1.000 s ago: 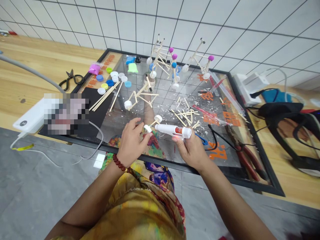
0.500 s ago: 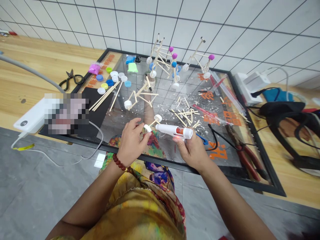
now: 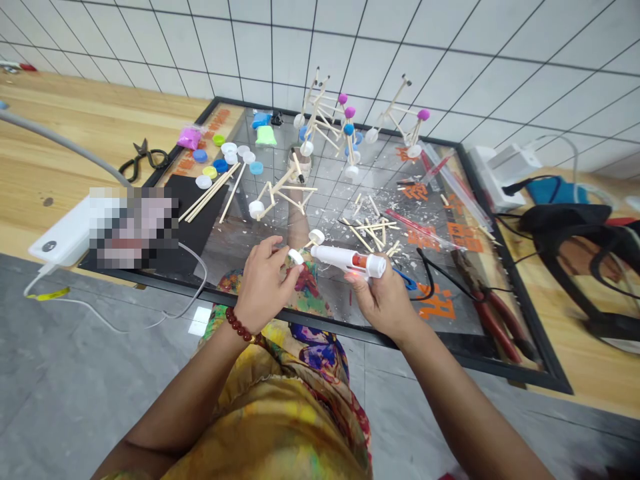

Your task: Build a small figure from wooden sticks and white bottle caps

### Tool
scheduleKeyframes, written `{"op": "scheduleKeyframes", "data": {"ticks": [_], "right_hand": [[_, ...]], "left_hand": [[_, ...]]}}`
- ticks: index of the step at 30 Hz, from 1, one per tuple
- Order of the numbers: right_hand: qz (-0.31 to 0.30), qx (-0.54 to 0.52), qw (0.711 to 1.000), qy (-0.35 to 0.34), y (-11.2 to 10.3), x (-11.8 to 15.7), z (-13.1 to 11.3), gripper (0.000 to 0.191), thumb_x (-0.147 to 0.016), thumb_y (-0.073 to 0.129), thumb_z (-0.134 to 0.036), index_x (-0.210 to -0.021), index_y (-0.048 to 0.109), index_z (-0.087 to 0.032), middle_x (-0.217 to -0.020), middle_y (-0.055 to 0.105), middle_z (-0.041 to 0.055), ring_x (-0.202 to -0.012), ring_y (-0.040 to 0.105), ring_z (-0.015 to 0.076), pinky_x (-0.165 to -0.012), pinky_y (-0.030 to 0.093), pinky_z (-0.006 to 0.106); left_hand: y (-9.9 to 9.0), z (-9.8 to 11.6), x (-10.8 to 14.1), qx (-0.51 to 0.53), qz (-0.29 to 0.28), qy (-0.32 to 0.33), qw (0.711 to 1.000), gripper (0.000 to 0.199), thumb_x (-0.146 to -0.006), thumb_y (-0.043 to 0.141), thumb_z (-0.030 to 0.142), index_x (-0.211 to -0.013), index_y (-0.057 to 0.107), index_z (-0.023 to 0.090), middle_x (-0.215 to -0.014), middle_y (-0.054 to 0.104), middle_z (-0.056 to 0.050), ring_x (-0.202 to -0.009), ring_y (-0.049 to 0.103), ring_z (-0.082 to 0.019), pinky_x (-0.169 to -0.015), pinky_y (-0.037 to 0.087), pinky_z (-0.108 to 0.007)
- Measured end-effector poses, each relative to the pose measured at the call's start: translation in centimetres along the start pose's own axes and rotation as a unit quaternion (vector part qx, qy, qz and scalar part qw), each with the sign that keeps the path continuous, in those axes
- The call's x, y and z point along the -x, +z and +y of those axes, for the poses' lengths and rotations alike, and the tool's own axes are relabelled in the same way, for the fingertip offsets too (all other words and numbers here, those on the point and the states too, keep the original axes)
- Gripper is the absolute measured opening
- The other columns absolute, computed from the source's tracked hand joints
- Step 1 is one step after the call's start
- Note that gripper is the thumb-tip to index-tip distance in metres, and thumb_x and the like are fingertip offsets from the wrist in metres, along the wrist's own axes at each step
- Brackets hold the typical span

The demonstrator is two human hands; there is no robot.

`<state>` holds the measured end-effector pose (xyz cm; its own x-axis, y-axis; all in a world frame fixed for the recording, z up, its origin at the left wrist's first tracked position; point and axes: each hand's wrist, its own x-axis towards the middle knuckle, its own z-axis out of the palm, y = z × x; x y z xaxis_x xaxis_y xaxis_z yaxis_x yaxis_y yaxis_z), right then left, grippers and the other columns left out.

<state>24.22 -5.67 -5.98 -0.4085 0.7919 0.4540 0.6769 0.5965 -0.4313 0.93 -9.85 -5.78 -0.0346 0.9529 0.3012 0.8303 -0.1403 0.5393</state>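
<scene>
My right hand (image 3: 384, 297) is closed around a white pen-shaped glue gun (image 3: 345, 261) with a red-lit window, its tip pointing left. The fingers of my left hand (image 3: 265, 283) are at a white round cap (image 3: 295, 257), with thumb and fingertips beside it. A second white cap (image 3: 317, 237) is just beyond the tip of the glue gun. A small stick piece shows between the two caps, partly hidden. Farther back lies a stick frame (image 3: 285, 193) with a white cap at its left end.
Stick models (image 3: 327, 113) with caps and clay balls are at the back. Cut sticks (image 3: 373, 230) and scraps lie right of centre; pliers (image 3: 495, 320) sit at the right. Long sticks (image 3: 210, 193), coloured caps, black cutters (image 3: 143, 160) and a white power bank (image 3: 75, 227) are left.
The white cap at my left fingers has shifted and tilted very slightly. Both hands and the glue gun are almost where they were.
</scene>
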Motion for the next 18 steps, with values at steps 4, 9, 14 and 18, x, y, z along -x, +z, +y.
{"op": "scheduleKeyframes", "data": {"ticks": [4,9,14,18], "right_hand": [[0.009,-0.039,0.999,0.000,-0.1,0.0,0.0,0.035,-0.099,0.043,-0.054,-0.104,0.052,-0.020,-0.080,0.067,0.0072,-0.066,0.065,0.0243,-0.059,0.047,0.033],[-0.017,-0.082,0.996,0.027,-0.8,0.1,-0.2,0.029,-0.097,0.049,-0.049,-0.104,0.052,-0.022,-0.076,0.068,0.0040,-0.063,0.065,0.0215,-0.058,0.046,0.031],[-0.030,-0.073,0.997,0.023,-1.1,0.2,-0.5,0.026,-0.096,0.052,-0.048,-0.100,0.054,-0.022,-0.073,0.066,0.0021,-0.058,0.061,0.0187,-0.055,0.043,0.029],[0.029,-0.103,0.994,0.008,-1.1,0.2,-0.5,0.025,-0.095,0.055,-0.045,-0.103,0.054,-0.021,-0.070,0.064,0.0004,-0.055,0.059,0.0172,-0.054,0.043,0.028]], "left_hand": [[0.0,0.0,0.0,0.000,0.005,-0.002,1.000,0.027,-0.092,0.061,0.032,-0.111,0.069,0.015,-0.133,0.059,-0.016,-0.114,0.060,-0.030,-0.103,0.049,-0.049],[0.1,0.0,0.0,0.002,0.005,-0.004,1.000,0.028,-0.092,0.060,0.033,-0.113,0.068,0.015,-0.133,0.059,-0.016,-0.115,0.060,-0.030,-0.103,0.049,-0.049],[0.1,-0.1,0.0,-0.001,0.008,-0.002,1.000,0.027,-0.092,0.061,0.033,-0.112,0.069,0.016,-0.132,0.059,-0.016,-0.114,0.060,-0.030,-0.104,0.049,-0.049],[0.1,0.0,0.0,0.000,0.001,-0.010,1.000,0.029,-0.092,0.059,0.033,-0.113,0.068,0.015,-0.133,0.058,-0.016,-0.117,0.059,-0.031,-0.104,0.049,-0.049]]}}
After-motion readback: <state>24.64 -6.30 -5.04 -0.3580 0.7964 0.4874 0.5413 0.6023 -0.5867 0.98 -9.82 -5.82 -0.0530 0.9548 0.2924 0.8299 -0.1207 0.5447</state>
